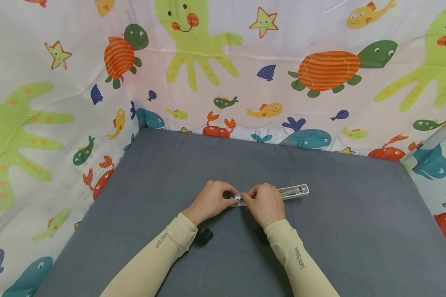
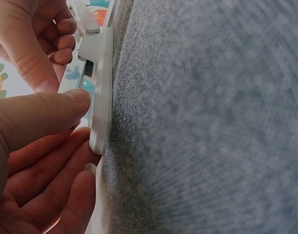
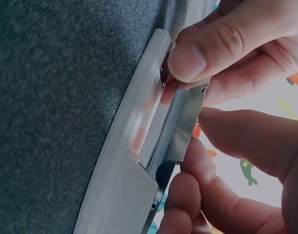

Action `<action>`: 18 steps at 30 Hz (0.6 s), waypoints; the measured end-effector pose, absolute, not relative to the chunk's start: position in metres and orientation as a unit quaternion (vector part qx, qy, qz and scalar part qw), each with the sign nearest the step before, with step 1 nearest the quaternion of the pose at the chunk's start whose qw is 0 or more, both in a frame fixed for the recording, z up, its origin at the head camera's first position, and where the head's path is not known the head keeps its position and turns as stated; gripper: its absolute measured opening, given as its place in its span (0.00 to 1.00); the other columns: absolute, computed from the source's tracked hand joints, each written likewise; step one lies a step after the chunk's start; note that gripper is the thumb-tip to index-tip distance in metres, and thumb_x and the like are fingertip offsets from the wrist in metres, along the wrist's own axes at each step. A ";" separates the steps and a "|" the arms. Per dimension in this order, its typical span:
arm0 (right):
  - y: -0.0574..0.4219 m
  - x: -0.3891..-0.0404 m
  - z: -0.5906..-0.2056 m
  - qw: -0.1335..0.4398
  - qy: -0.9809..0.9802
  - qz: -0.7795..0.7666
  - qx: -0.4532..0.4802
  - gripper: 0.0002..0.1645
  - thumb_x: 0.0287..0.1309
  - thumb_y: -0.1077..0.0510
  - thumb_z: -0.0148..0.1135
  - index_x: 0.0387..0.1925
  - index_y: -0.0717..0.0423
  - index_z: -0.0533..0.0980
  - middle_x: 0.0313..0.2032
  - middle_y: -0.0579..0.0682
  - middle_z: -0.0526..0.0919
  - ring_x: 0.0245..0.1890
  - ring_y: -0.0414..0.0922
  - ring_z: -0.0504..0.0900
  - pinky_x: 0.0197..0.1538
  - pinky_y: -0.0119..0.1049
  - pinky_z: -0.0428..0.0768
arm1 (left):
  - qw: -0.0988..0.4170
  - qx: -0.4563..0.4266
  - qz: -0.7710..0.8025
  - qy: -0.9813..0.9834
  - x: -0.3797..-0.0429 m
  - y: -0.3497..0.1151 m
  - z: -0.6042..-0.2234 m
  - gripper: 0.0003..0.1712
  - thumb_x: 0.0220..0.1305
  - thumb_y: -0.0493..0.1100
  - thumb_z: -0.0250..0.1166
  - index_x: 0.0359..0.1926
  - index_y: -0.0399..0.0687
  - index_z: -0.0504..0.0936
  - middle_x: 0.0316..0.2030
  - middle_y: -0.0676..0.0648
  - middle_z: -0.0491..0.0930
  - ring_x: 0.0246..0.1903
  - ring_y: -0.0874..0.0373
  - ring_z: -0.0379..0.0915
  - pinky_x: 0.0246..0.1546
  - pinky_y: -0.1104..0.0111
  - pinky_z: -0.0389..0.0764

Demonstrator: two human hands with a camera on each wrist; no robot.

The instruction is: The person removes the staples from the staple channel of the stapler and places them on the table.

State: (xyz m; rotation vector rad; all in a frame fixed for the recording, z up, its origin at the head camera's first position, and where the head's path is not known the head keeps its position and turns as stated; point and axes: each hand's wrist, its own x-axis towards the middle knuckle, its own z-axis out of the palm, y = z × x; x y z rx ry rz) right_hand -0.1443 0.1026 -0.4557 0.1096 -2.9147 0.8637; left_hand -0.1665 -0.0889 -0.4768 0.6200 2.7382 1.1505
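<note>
A white stapler (image 1: pixel 294 191) lies opened out on the grey cloth, its inner metal parts showing at the right end. Both hands meet at its left part. My left hand (image 1: pixel 212 201) pinches the end of the metal magazine (image 3: pixel 185 122) between thumb and fingers; the thumb (image 2: pixel 66 105) presses along its side. Close beside it, my right hand (image 1: pixel 265 204) has its thumb and curled fingers (image 3: pixel 185 192) at the magazine's edge. In the right wrist view the magazine stands tilted away from the white base (image 3: pixel 124 161), leaving a gap between them.
Grey cloth (image 1: pixel 163 165) covers the table. Light curtains with printed sea animals (image 1: pixel 328 70) rise at the back and both sides. A dark strap piece (image 1: pixel 204 237) shows under the left wrist, another under the right. Beige sleeves (image 1: pixel 148 255) cover both forearms.
</note>
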 end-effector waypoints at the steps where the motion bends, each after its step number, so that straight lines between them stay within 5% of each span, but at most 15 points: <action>1: 0.103 -0.144 -0.456 0.051 -0.956 0.286 0.036 0.14 0.63 0.50 0.78 0.24 0.51 0.89 0.26 0.49 0.84 0.26 0.46 0.77 0.32 0.43 0.76 | 0.055 0.203 0.379 0.901 -0.167 -0.089 -0.477 0.09 0.68 0.45 0.78 0.47 0.52 0.95 0.41 0.53 0.92 0.36 0.65 0.83 0.40 0.69 0.84; 18: 0.101 -0.144 -0.457 0.064 -0.950 0.303 0.037 0.18 0.69 0.51 0.71 0.24 0.53 0.87 0.26 0.51 0.81 0.28 0.47 0.75 0.35 0.43 0.74 | 0.051 0.208 0.380 0.900 -0.167 -0.089 -0.478 0.11 0.68 0.45 0.78 0.49 0.51 0.94 0.43 0.52 0.93 0.38 0.64 0.86 0.42 0.67 0.86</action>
